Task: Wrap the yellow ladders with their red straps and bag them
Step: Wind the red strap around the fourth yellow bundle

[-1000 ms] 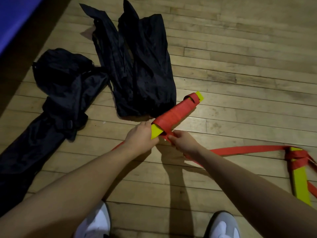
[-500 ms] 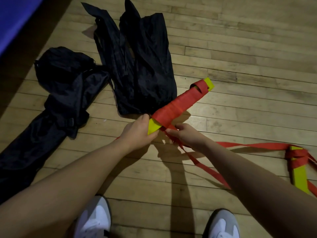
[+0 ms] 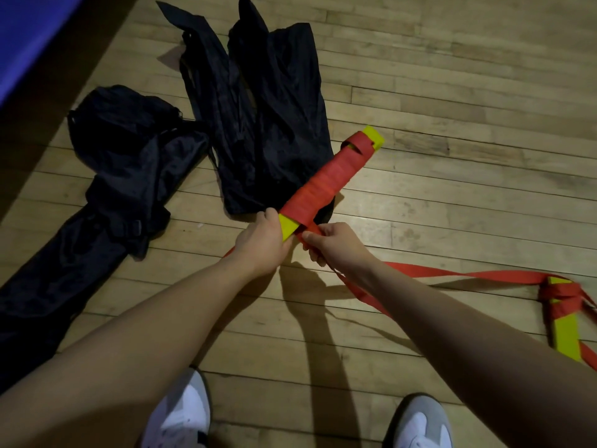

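Note:
A bundle of yellow ladder rungs (image 3: 326, 181) wound in red strap is held above the wooden floor, its far end tilted up to the right. My left hand (image 3: 258, 244) grips the bundle's near yellow end. My right hand (image 3: 332, 245) pinches the loose red strap (image 3: 458, 274) just below the bundle. That strap trails right along the floor to another yellow rung (image 3: 565, 324) with red strap knotted round it. Two black bags lie on the floor: one (image 3: 268, 124) just behind the bundle, one (image 3: 97, 195) at the left.
My two white and grey shoes (image 3: 181, 412) stand at the bottom edge on the wooden floor (image 3: 452, 92). A blue mat (image 3: 29, 37) fills the top left corner, with a dark shadow beside it.
The bundle has risen and its far end has tipped up and to the right. The trailing strap has lifted off the floor near my right hand.

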{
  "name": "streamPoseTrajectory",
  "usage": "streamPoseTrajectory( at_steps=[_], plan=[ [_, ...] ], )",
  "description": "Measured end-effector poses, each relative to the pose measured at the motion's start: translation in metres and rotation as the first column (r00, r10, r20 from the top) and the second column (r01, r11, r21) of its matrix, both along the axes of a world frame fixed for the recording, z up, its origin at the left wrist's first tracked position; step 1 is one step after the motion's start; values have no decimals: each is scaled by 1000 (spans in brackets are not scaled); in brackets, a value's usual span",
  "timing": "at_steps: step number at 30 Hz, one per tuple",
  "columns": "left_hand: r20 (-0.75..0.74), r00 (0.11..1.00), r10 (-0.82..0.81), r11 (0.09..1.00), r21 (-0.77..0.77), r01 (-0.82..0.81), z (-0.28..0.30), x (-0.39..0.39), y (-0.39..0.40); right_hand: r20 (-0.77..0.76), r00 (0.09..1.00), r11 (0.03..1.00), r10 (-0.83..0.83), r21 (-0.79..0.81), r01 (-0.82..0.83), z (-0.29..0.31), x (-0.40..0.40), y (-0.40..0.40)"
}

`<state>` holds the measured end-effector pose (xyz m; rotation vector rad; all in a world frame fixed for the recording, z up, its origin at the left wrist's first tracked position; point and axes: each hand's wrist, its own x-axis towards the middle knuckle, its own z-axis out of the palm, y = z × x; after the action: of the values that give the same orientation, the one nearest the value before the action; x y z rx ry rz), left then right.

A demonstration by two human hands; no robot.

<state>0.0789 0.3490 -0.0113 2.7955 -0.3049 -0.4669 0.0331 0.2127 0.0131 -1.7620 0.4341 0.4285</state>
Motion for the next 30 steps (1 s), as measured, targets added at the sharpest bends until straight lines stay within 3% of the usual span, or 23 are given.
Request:
streamPoseTrajectory(
  at_steps=[3, 9, 12, 14, 17, 19, 25, 28, 30],
  plan=[
    [47, 999, 5, 999, 49, -7, 4, 1, -1, 22, 1000, 999, -1, -45, 2, 0, 4, 1],
    [68, 979, -193, 976, 112, 185, 8, -5, 1, 19, 983, 978, -184, -92, 185, -7, 7, 3],
    [171, 960, -221, 974, 81, 210, 13, -3, 3, -4, 975, 972, -220, -83, 219, -9, 7, 0],
    [181, 963, -199, 979, 6, 201, 15, -3, 7, -7, 977, 976, -211, -52, 210, -7, 7, -1],
    [34, 997, -68, 993, -97, 71, 14, -6, 11, 6, 983, 982, -181, -54, 181, -2, 7, -1],
    [-26, 1000, -15, 996, -91, 13, 12, -7, 12, 17, 988, 985, -156, -72, 157, -2, 7, -1],
    [12, 1000, 5, 998, -69, -4, 11, -2, 12, -37, 999, 998, 4, -64, -6, -4, 3, -6],
    [30, 999, -32, 999, 9, 31, 11, 1, 12, -77, 994, 997, 72, -8, -73, 0, 0, -8],
    [-3, 994, -108, 993, 46, 108, 13, 0, 10, -58, 998, 1000, 22, 21, -21, -1, 0, -6]
  ],
)
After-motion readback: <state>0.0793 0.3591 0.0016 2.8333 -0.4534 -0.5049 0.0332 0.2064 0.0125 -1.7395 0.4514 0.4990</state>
